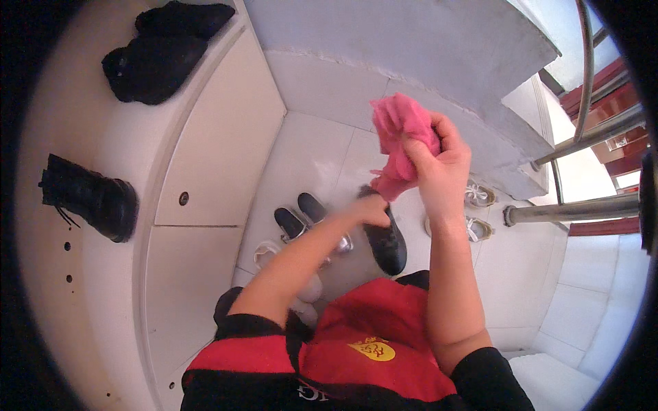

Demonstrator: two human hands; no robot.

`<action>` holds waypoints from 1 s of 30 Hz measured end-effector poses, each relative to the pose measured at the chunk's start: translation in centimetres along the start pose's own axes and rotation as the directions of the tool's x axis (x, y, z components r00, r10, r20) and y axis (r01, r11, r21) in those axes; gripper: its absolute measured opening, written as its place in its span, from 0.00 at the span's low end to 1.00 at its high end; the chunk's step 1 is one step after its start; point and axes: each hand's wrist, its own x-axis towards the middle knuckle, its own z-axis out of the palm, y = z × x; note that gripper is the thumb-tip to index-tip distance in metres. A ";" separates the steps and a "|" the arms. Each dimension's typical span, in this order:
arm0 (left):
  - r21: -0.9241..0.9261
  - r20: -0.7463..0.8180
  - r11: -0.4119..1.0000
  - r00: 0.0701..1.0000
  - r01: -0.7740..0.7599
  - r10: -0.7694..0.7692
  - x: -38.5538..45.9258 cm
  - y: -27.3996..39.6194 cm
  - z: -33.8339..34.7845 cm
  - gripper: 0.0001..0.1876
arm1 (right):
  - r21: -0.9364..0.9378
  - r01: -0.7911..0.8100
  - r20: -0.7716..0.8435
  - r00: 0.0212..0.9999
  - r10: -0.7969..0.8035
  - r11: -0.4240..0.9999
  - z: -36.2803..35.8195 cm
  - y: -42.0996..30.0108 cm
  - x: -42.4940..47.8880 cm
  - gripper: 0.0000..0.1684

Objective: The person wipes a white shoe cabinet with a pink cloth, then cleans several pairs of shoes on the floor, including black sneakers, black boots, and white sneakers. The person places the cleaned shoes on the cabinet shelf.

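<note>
My right hand [444,159] is raised in front of me and grips a crumpled pink cloth [403,123] between thumb and fingers. Lower down, my left hand [371,209] is closed around a black shoe [388,246]. One rounded end of the shoe points toward my red apron [370,334]. The other end shows just above my left hand, and the hand covers the middle. The bottom tip of the cloth overlaps the edge of my left hand in the picture; whether they touch, I cannot tell.
A lone black lace-up boot [92,198] and a pair of black boots [159,61] rest on the cabinet top [115,267] at left. Silver-and-black shoes [293,223] and white laced shoes [478,228] stand on the tiled floor [318,149]. Metal railings [576,208] run at right.
</note>
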 end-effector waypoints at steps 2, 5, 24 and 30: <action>-0.340 -0.049 0.926 0.980 0.166 -0.194 -5.1 -1.2 -4.1 0.21 | 0.027 -0.036 -0.031 0.999 0.037 0.999 0.0 -0.4 0.5 0.16; -0.776 -0.090 0.620 0.951 0.120 -0.297 -12.1 -0.8 -7.3 0.23 | 0.043 -0.063 -0.045 0.997 0.065 0.997 -0.1 0.0 0.9 0.16; -0.749 -0.591 -0.246 0.788 -0.615 -0.170 -21.2 -2.2 -7.8 0.26 | -0.130 -0.094 0.183 0.976 0.117 0.987 5.4 0.5 -1.4 0.16; -0.718 -0.613 -0.274 0.768 -0.640 -0.188 -22.0 -1.5 -7.7 0.32 | -0.144 -0.114 0.166 0.976 0.138 0.983 5.8 1.2 -1.2 0.17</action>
